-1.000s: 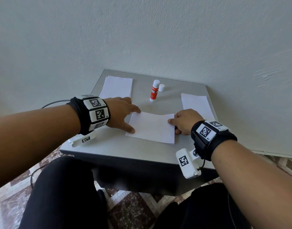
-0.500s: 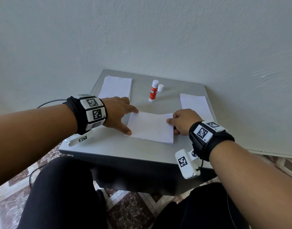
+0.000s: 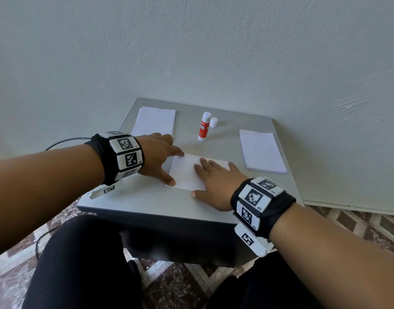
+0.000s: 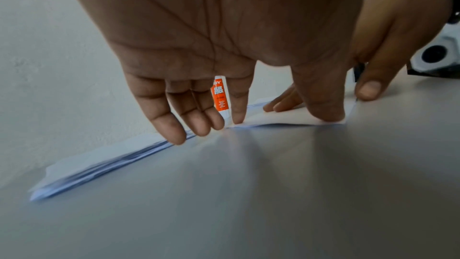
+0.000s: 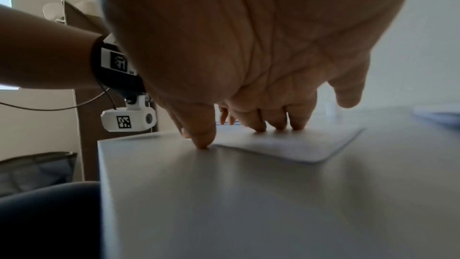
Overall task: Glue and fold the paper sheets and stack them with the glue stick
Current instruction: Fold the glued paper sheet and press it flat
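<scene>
Pressing step. The folded sheet (image 3: pixel 187 175) lies at table (image 3: pixel 147 204) centre. The right hand (image 3: pixel 214 184), fingers spread flat, presses it; the left hand (image 3: pixel 160 156), fingers extended, pins its 9 o'clock edge. The uncapped glue stick (image 3: pixel 203 128) stands at 12 o'clock, paper stacks at 10 (image 3: pixel 154 121) and 2 o'clock (image 3: pixel 261 152). Judged next: lift the sheet onto a stack. The glued seam is hidden.

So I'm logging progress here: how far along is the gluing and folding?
Midway, it seems. Done: a pile of sheets lies far left. In hand: left hand and right hand press a folded sheet flat. Left: the right pile and the open glue stick, cap off.
</scene>
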